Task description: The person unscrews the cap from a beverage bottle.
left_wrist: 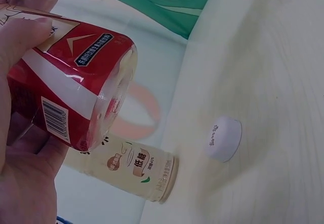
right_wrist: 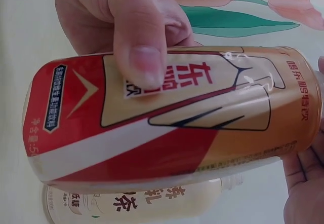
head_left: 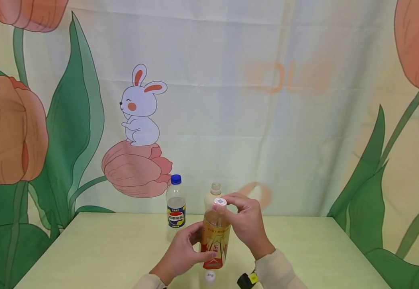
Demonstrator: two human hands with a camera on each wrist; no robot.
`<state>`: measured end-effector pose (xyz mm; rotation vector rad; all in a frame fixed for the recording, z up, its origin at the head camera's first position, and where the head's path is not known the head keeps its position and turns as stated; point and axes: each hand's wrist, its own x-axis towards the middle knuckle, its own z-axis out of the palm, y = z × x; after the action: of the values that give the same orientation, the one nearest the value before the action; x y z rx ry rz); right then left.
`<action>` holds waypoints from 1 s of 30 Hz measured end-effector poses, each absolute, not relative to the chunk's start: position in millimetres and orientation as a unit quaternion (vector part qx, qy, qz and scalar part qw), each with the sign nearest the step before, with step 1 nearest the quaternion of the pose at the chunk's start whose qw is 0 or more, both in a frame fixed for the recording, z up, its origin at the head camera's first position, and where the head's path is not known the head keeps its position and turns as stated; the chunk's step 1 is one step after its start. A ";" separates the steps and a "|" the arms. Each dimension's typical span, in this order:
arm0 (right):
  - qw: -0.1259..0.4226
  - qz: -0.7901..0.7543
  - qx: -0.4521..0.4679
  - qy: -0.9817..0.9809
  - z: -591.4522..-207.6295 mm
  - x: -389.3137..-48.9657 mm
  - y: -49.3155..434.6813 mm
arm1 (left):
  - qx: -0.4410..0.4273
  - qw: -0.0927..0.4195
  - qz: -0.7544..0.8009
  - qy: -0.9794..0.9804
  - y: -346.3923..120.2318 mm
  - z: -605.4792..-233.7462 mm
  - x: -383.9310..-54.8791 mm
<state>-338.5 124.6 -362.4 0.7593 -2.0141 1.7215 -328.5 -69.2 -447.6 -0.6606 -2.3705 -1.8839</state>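
My left hand (head_left: 184,251) grips the lower part of a red and gold drink bottle (head_left: 214,245), its thumb across the front label. The bottle stands upright, and its base shows above the tabletop in the left wrist view. My right hand (head_left: 247,220) pinches the white cap (head_left: 220,202) at its top between thumb and fingers. In the right wrist view, only part of that hand (right_wrist: 306,183) shows by the bottle's neck. Directly behind stands a cream-coloured milk tea bottle (left_wrist: 131,168) with an uncapped mouth. A loose white cap (left_wrist: 224,139) lies on the table, in front of the held bottle.
To the left stands a clear bottle (head_left: 175,204) with a blue cap and a blue and yellow label. A black object with a yellow patch (head_left: 247,280) is beside the right sleeve. A printed curtain (head_left: 209,100) hangs behind the pale table (head_left: 86,249).
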 end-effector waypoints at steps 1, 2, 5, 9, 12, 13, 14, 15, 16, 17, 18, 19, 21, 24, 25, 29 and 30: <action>0.190 0.614 0.270 -0.717 -362.5 -338.2 124.4 | -0.215 0.021 -0.608 -0.764 -69.6 -447.8 -328.3; 0.188 0.615 0.270 -0.716 -362.5 -337.8 124.3 | -0.217 0.020 -0.609 -0.762 -70.0 -448.1 -328.1; 0.181 0.617 0.271 -0.716 -362.5 -336.2 124.1 | -0.224 0.015 -0.612 -0.758 -71.0 -448.8 -328.2; 0.170 0.621 0.277 -0.713 -362.0 -334.0 123.7 | -0.232 0.007 -0.615 -0.753 -73.0 -450.4 -328.9; 0.164 0.625 0.287 -0.707 -361.7 -332.6 123.4 | -0.239 0.001 -0.618 -0.749 -75.2 -451.6 -329.3; 0.163 0.627 0.291 -0.704 -361.9 -332.3 123.2 | -0.241 -0.001 -0.619 -0.747 -75.9 -451.8 -329.3; 0.162 0.629 0.294 -0.701 -362.1 -332.1 122.9 | -0.242 -0.003 -0.621 -0.746 -76.5 -452.1 -329.3; 0.163 0.629 0.296 -0.700 -362.7 -332.0 122.5 | -0.243 -0.003 -0.622 -0.744 -76.9 -452.4 -329.2; 0.166 0.628 0.298 -0.700 -363.4 -332.4 122.4 | -0.242 -0.003 -0.624 -0.743 -76.8 -452.4 -329.3; 0.171 0.627 0.297 -0.700 -364.2 -332.9 122.2 | -0.241 -0.001 -0.626 -0.742 -76.3 -452.3 -329.3; 0.179 0.624 0.294 -0.702 -365.1 -333.4 121.9 | -0.238 0.001 -0.627 -0.742 -75.5 -452.1 -329.2; 0.188 0.620 0.291 -0.704 -366.2 -333.9 121.5 | -0.236 0.005 -0.627 -0.742 -74.4 -452.0 -329.0; 0.209 0.614 0.277 -0.709 -367.4 -334.3 119.9 | -0.229 0.014 -0.628 -0.744 -71.5 -451.2 -328.6; 0.237 0.607 0.239 -0.720 -367.1 -333.2 117.0 | -0.219 0.026 -0.627 -0.747 -66.8 -450.1 -328.0; 0.243 0.605 0.226 -0.724 -366.4 -332.4 115.8 | -0.215 0.028 -0.627 -0.748 -65.5 -450.0 -327.8; 0.264 0.585 0.180 -0.745 -362.8 -328.9 112.4 | -0.204 0.038 -0.627 -0.751 -62.0 -451.0 -327.7; 0.269 0.581 0.177 -0.747 -361.8 -328.0 111.8 | -0.203 0.040 -0.627 -0.751 -61.3 -451.5 -327.6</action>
<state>-328.0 111.8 -361.8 0.4766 -2.0155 1.5682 -327.6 -61.3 -451.5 -0.6233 -2.3005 -1.9227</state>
